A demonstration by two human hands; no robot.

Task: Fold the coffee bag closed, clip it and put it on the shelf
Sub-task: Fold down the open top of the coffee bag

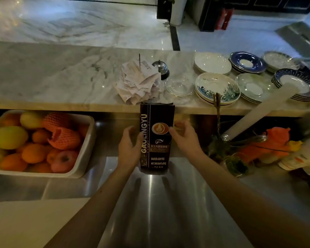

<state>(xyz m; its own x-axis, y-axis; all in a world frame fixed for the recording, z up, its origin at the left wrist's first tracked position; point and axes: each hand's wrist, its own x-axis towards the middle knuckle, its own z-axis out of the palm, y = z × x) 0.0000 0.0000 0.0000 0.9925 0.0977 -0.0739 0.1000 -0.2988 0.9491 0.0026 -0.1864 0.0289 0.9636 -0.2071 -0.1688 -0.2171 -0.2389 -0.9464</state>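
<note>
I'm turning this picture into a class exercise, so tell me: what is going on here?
A person stands at a steel counter with a dark coffee bag upright on it. The left hand and right hand flank the bag at mid-height; whether they grip it or only touch is unclear. The bag's top looks unfolded, and no clip is visible. A tray of fruit sits to the left; plates and crumpled receipts lie on the marble ledge behind.
</note>
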